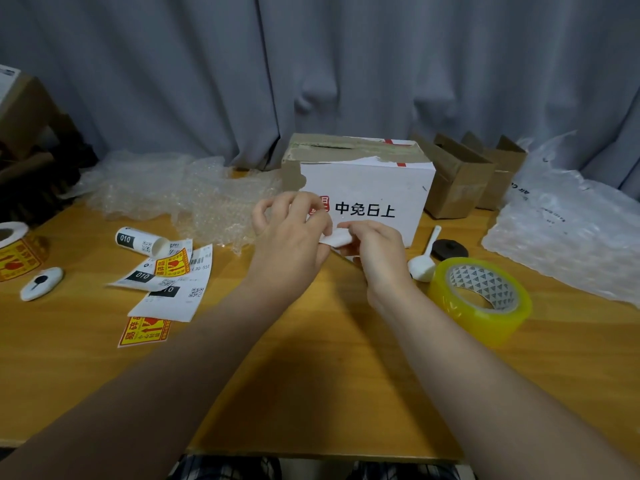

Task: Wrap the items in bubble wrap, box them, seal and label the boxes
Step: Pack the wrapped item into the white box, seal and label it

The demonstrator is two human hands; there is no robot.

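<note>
A white cardboard box (374, 181) with black characters stands at the table's middle, its top closed with brown tape. Just in front of it my left hand (287, 233) and my right hand (375, 247) meet, both pinching a small white piece of paper (337, 237), apparently a label. Loose bubble wrap (194, 192) lies to the left of the box. Shipping labels (166, 285) and yellow fragile stickers (143, 330) are scattered at the left. A yellow tape roll (481, 296) sits at the right.
A white spoon (424, 261) and a dark round object (450, 249) lie right of the box. Two open brown boxes (460, 178) stand behind, air-cushion film (568, 230) at far right. A sticker roll (14, 251), a white cutter (41, 284) and a label roll (142, 240) sit left.
</note>
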